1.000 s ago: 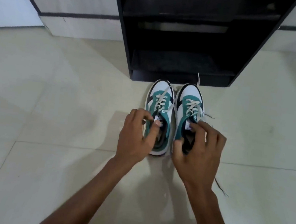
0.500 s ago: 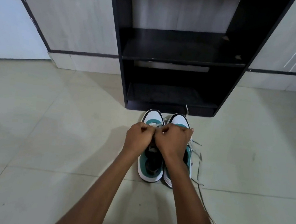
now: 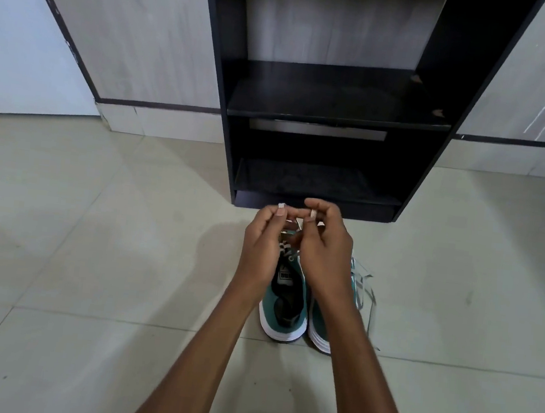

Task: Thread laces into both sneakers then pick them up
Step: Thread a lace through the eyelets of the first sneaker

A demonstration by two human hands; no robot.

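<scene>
Both hands' fingers (image 3: 280, 211) pinch laces (image 3: 290, 230) above the left sneaker (image 3: 284, 303), its length running up-frame.

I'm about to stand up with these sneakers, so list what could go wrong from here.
1. Loose laces trail on the floor beside the right sneaker; they could snag or get stepped on during the lift.
2. Both the left hand and the right hand are bunched over the left sneaker, hiding the eyelets, so a missed hole is possible.
3. The shelf unit stands just ahead; a lift forward may bump it.
</scene>
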